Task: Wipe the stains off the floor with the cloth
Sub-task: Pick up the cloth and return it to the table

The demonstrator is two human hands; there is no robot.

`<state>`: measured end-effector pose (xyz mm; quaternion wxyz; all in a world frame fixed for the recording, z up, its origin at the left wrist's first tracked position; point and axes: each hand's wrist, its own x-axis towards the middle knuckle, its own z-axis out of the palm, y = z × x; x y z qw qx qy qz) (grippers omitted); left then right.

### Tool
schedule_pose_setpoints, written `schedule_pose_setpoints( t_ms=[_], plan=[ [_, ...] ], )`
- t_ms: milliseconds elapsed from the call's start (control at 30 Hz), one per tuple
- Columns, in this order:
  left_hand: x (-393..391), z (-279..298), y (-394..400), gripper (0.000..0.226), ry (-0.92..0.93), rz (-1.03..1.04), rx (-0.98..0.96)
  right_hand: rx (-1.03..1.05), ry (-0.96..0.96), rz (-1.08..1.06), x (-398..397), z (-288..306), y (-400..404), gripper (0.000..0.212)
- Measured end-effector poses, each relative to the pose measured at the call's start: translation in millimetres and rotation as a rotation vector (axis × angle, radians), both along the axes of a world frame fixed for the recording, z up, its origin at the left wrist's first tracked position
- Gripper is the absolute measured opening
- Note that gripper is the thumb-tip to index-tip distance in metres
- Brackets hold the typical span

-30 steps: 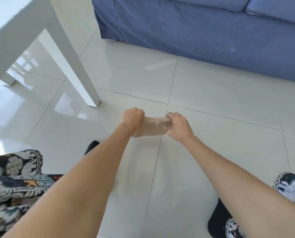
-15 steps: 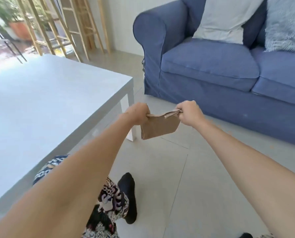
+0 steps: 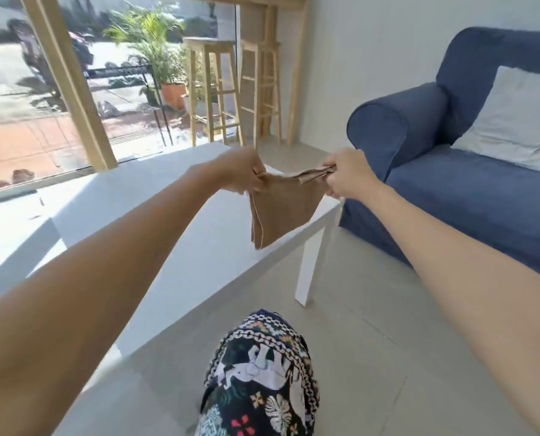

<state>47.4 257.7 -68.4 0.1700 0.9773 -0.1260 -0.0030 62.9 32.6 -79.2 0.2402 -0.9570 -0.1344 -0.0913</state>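
Observation:
A folded tan cloth [image 3: 281, 209] hangs in the air between my two hands, above the near corner of the white table. My left hand [image 3: 242, 173] pinches its left top corner. My right hand [image 3: 345, 173] grips its bunched right top corner. The cloth droops to a point below the left hand. The pale tiled floor [image 3: 372, 357] lies well below the cloth, and I see no stains on the part in view.
A white low table [image 3: 155, 234] fills the left, one leg [image 3: 312, 265] standing on the floor. A blue sofa [image 3: 451, 196] with a pale cushion [image 3: 517, 121] is on the right. Wooden stools [image 3: 215, 89] stand by the window. My patterned knee [image 3: 259, 372] is at the bottom.
The cloth was low near the floor tiles one second ago; both hands have lifted it up to table height. The view has risen from the floor to the room.

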Motion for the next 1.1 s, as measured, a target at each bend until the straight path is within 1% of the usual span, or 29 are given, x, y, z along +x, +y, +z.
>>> schedule_pose_setpoints(
  t_ms=[67,233,300,367,433,533,633,733,800,900,1000,1100],
  plan=[
    [-2.6,2.0,34.7,0.024,0.011,0.072,-0.047,0.036,0.036,0.061,11.3,2.0,32.4,0.035],
    [-16.7,-1.4,112.7,0.026,0.067,0.251,-0.014,0.042,-0.014,0.184,26.2,-13.5,117.5,0.030],
    [-22.4,-2.0,133.9,0.026,-0.008,0.335,-0.002,0.105,-0.059,0.199,28.8,-22.1,146.0,0.031],
    [-27.0,-5.5,147.3,0.028,-0.140,0.416,-0.012,0.200,-0.111,0.208,27.0,-29.6,166.8,0.035],
    [-34.2,-17.2,151.0,0.030,-0.254,0.480,-0.008,0.293,-0.124,0.218,23.4,-39.8,176.2,0.041],
    [-48.7,-51.1,138.1,0.031,-0.301,0.492,0.002,0.317,-0.120,0.210,17.8,-64.1,168.5,0.044],
    [-59.8,-89.6,108.4,0.033,-0.269,0.452,0.032,0.265,-0.066,0.207,13.9,-93.0,143.0,0.043],
    [-67.5,-118.3,78.4,0.027,-0.271,0.403,0.013,0.208,-0.044,0.199,10.8,-118.8,112.6,0.038],
    [-73.1,-132.7,62.0,0.022,-0.289,0.396,0.006,0.167,-0.050,0.187,7.6,-132.3,93.2,0.042],
    [-80.7,-150.7,42.8,0.023,-0.281,0.389,0.017,0.135,-0.082,0.234,-0.3,-146.0,71.1,0.047],
    [-89.4,-161.5,40.2,0.033,-0.286,0.380,-0.057,0.142,-0.121,0.285,-6.9,-153.2,60.7,0.048],
    [-100.8,-167.7,48.6,0.040,-0.267,0.341,-0.163,0.077,-0.171,0.332,-13.6,-158.4,55.9,0.049]
  ],
)
